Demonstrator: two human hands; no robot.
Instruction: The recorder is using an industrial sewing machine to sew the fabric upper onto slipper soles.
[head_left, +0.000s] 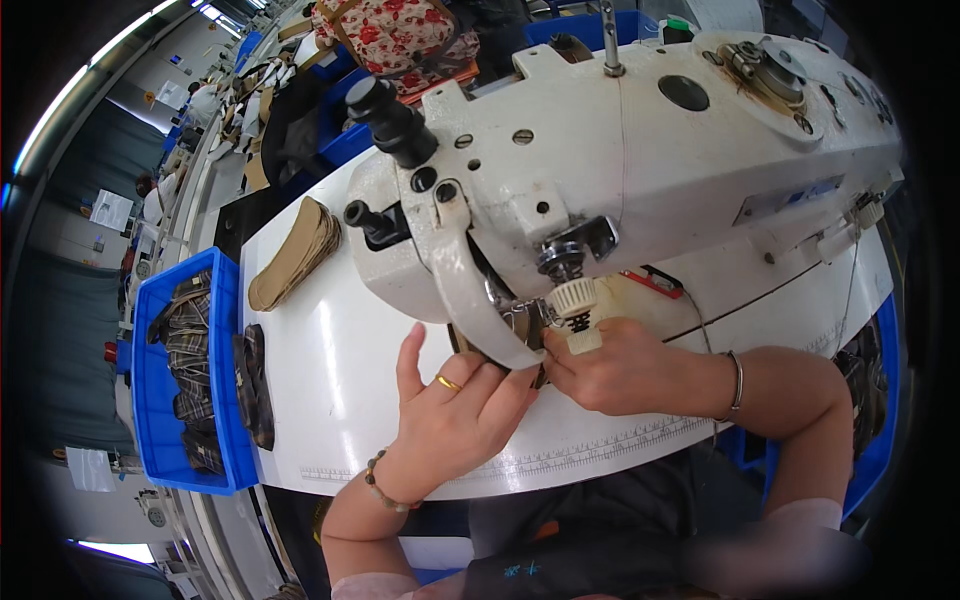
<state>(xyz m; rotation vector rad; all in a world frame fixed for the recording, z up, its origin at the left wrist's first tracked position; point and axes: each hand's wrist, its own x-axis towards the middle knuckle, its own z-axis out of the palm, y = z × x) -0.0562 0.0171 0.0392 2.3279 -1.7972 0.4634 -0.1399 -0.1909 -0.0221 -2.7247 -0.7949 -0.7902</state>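
A white sewing machine [680, 170] stands before me, its head over a white work table. Beneath the head, a dark fabric piece [462, 341] shows only in part; the machine arm and my fingers cover the rest. My left hand [455, 425], with a gold ring, grips this piece from the left. Its little finger sticks up, while the other fingers are bent together on the fabric. Close to the needle area, my right hand [620, 370] is closed in a pinch at the fabric's right side. The fingertips are partly hidden behind the machine.
A stack of brown sole-shaped pieces [295, 255] lies left on the table, with dark fabric pieces [254, 388] nearer. A blue bin [240, 455] of plaid pieces stands at the left edge; another blue bin [880, 430] is at right. A red tool [655, 282] lies behind my right hand.
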